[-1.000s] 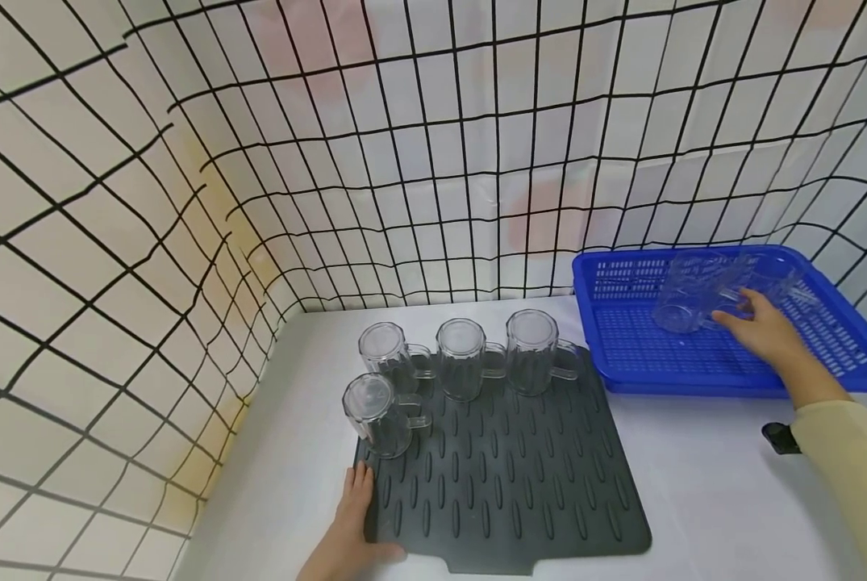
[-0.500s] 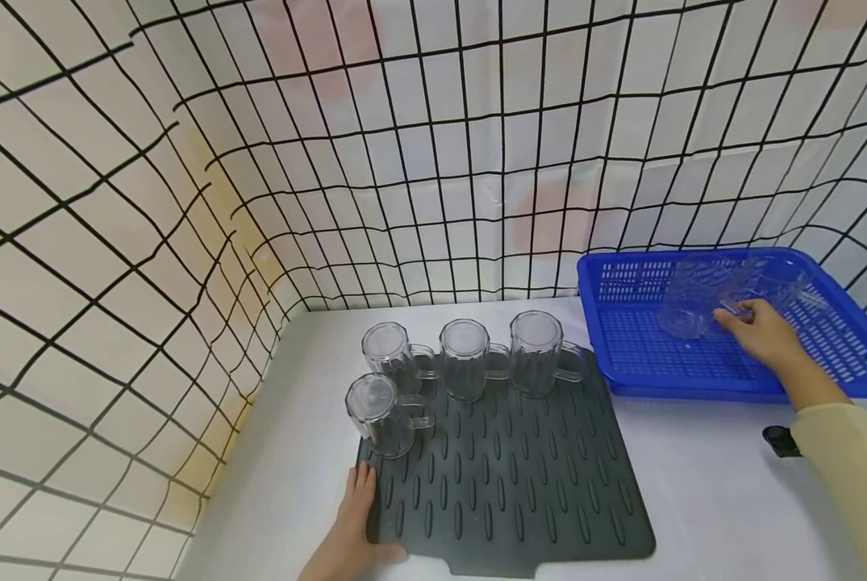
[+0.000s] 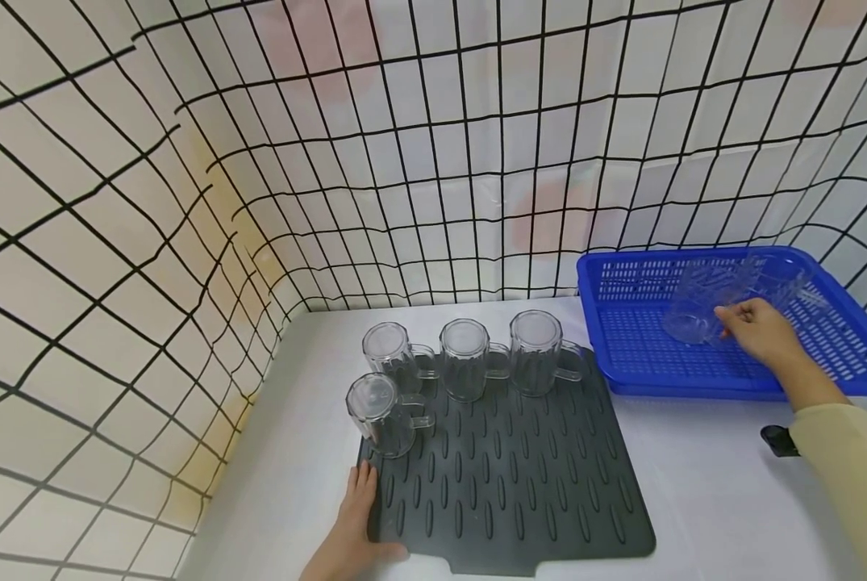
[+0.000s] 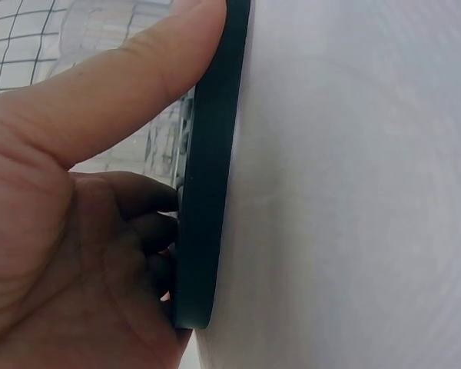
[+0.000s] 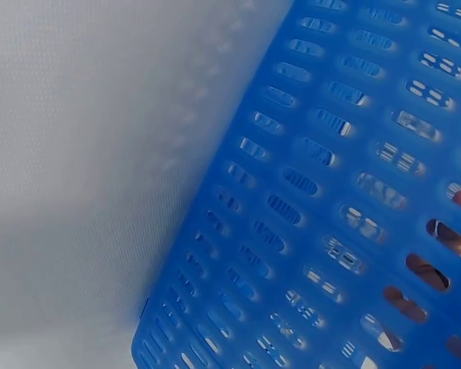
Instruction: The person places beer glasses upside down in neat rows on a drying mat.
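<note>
My right hand (image 3: 760, 331) reaches into the blue basket (image 3: 694, 387), thumb and fingers pinching the handle of a clear glass mug (image 3: 687, 323) that lies tilted there. Another glass mug (image 3: 777, 278) is behind it. In the right wrist view the basket's slotted wall (image 5: 292, 204) hides most of that hand. My left hand (image 3: 349, 520) rests at the near left corner of a dark ridged drying mat (image 3: 506, 500), fingers along its side and thumb by its front edge. In the left wrist view, thumb and fingertips touch the mat's rim (image 4: 207, 192).
Three glass mugs stand in a row along the mat's far edge: a left mug (image 3: 393, 355), a middle mug (image 3: 464, 363) and a right mug (image 3: 536, 355). A front mug (image 3: 382, 415) stands nearer me. Black wire grid (image 3: 433, 169) borders the table. A small black object (image 3: 777, 440) lies beside my sleeve.
My right thumb and fingers have closed on the mug's handle. The mug has shifted slightly toward me in the basket. My left hand stays at the mat's corner.
</note>
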{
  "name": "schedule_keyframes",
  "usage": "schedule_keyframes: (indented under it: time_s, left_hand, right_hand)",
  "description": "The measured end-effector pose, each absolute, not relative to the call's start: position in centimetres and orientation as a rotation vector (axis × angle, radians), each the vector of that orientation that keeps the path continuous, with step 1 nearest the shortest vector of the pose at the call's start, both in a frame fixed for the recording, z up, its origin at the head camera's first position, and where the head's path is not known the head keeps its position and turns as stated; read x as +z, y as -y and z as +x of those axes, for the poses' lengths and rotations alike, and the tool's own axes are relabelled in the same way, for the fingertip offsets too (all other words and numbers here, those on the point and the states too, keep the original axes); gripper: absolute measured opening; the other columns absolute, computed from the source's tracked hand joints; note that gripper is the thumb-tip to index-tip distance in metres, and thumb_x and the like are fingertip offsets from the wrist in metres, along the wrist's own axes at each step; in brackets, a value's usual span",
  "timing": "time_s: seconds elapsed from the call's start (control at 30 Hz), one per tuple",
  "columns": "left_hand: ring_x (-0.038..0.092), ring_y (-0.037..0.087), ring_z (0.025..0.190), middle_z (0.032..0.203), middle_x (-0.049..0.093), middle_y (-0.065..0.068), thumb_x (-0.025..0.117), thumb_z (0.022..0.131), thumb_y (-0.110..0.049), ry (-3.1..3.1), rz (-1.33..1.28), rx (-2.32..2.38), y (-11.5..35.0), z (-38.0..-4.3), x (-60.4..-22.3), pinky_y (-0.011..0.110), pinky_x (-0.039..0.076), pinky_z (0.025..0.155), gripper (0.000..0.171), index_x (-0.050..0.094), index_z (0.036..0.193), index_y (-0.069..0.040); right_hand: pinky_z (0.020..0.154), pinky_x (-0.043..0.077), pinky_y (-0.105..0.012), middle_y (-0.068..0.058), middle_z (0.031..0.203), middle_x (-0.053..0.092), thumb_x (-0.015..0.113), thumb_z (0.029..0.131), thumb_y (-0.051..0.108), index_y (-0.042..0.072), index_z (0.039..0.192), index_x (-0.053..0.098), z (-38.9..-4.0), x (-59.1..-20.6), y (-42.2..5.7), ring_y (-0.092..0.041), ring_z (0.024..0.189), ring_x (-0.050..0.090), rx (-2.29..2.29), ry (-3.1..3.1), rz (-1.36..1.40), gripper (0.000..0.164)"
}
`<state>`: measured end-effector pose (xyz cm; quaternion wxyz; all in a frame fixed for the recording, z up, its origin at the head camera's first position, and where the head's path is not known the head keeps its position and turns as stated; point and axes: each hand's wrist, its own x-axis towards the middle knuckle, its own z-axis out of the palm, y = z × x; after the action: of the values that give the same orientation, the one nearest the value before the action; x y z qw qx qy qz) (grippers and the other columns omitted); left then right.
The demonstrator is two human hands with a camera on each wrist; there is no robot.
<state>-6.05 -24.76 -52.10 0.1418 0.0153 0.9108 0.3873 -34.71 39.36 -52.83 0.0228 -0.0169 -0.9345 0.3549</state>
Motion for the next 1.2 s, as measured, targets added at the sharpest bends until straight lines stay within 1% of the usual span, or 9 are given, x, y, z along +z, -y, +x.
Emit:
schedule_keyframes:
  time_s: [0.03, 0.1, 0.13, 0.2, 0.3, 0.6, 0.83, 1.07, 1.2]
  left_hand:
    - [-0.010, 0.051, 0.142, 0.157, -0.002, 0.032, 0.087, 0.068, -0.038, -2.627, 0.045, 1.118, 24.7, -6.0, -52.1, 0.069, 0.010, 0.107, 0.124, 0.009, 0.151, 0.011]
    - [-0.010, 0.051, 0.142, 0.157, -0.002, 0.032, 0.087, 0.068, -0.038, -2.629, 0.053, 1.117, 24.8, -6.0, -52.2, 0.069, 0.010, 0.107, 0.124, 0.009, 0.151, 0.011]
    - [-0.010, 0.051, 0.142, 0.157, -0.002, 0.032, 0.087, 0.068, -0.038, -2.629, 0.052, 1.116, 24.8, -6.0, -52.2, 0.069, 0.010, 0.107, 0.124, 0.009, 0.151, 0.011]
    - [-0.010, 0.051, 0.142, 0.157, -0.002, 0.032, 0.087, 0.068, -0.038, -2.630, 0.050, 1.110, 24.8, -6.1, -52.1, 0.069, 0.010, 0.107, 0.124, 0.009, 0.151, 0.011]
    - [-0.009, 0.051, 0.142, 0.157, -0.002, 0.032, 0.087, 0.068, -0.039, -2.626, 0.038, 1.099, 24.8, -6.1, -52.0, 0.070, 0.010, 0.107, 0.124, 0.009, 0.151, 0.011]
    - [-0.008, 0.052, 0.141, 0.156, -0.002, 0.033, 0.087, 0.066, -0.040, -2.611, 0.021, 1.095, 24.7, -6.3, -52.0, 0.070, 0.011, 0.106, 0.126, 0.010, 0.150, 0.012]
    - [-0.009, 0.052, 0.141, 0.156, -0.002, 0.033, 0.087, 0.067, -0.039, -2.616, 0.043, 1.106, 24.5, -6.4, -52.0, 0.070, 0.010, 0.107, 0.125, 0.010, 0.150, 0.012]
    - [-0.010, 0.053, 0.141, 0.156, -0.002, 0.034, 0.087, 0.067, -0.040, -2.610, 0.038, 1.101, 24.6, -6.3, -52.0, 0.071, 0.010, 0.106, 0.124, 0.010, 0.150, 0.013]
    - [-0.010, 0.053, 0.141, 0.156, -0.003, 0.034, 0.087, 0.067, -0.040, -2.616, 0.045, 1.101, 24.7, -6.2, -52.1, 0.071, 0.010, 0.106, 0.124, 0.010, 0.149, 0.013]
  right_hand:
    - [0.069, 0.040, -0.060, -0.013, 0.084, 0.066, 0.032, 0.099, 0.059, -0.012, 0.127, 0.039, -34.0, -51.8, -38.7, -0.051, 0.105, 0.046, 1.130, 2.898, -0.056, 0.076]
    - [0.067, 0.041, -0.060, -0.014, 0.083, 0.066, 0.031, 0.100, 0.058, -0.012, 0.124, 0.040, -32.9, -50.3, -37.6, -0.051, 0.103, 0.047, 1.134, 2.893, -0.076, 0.074]
    - [0.068, 0.040, -0.061, -0.020, 0.086, 0.065, 0.032, 0.101, 0.054, -0.013, 0.123, 0.040, -32.1, -49.0, -36.8, -0.052, 0.103, 0.047, 1.152, 2.900, -0.084, 0.072]
    - [0.071, 0.039, -0.062, -0.021, 0.087, 0.064, 0.032, 0.102, 0.053, -0.013, 0.121, 0.042, -31.3, -47.9, -36.0, -0.050, 0.100, 0.047, 1.155, 2.890, -0.077, 0.069]
    - [0.074, 0.039, -0.062, -0.031, 0.097, 0.061, 0.032, 0.105, 0.044, -0.016, 0.122, 0.040, -29.9, -46.0, -34.5, -0.052, 0.101, 0.047, 1.175, 2.890, -0.106, 0.063]
    - [0.080, 0.035, -0.066, -0.035, 0.107, 0.058, 0.027, 0.105, 0.043, -0.018, 0.130, 0.034, -29.3, -45.4, -34.5, -0.056, 0.111, 0.042, 1.224, 2.847, -0.182, 0.066]
    - [0.075, 0.037, -0.064, -0.025, 0.098, 0.061, 0.025, 0.103, 0.052, -0.013, 0.126, 0.039, -29.2, -45.5, -34.6, -0.054, 0.111, 0.041, 1.166, 2.844, -0.268, 0.070]
    - [0.081, 0.034, -0.067, -0.034, 0.106, 0.059, 0.028, 0.106, 0.043, -0.018, 0.129, 0.035, -28.1, -44.2, -34.0, -0.057, 0.113, 0.040, 1.157, 2.824, -0.129, 0.065]
    - [0.078, 0.035, -0.063, -0.036, 0.109, 0.059, 0.029, 0.106, 0.041, -0.018, 0.130, 0.035, -27.8, -43.7, -33.6, -0.056, 0.112, 0.041, 1.175, 2.805, -0.077, 0.063]
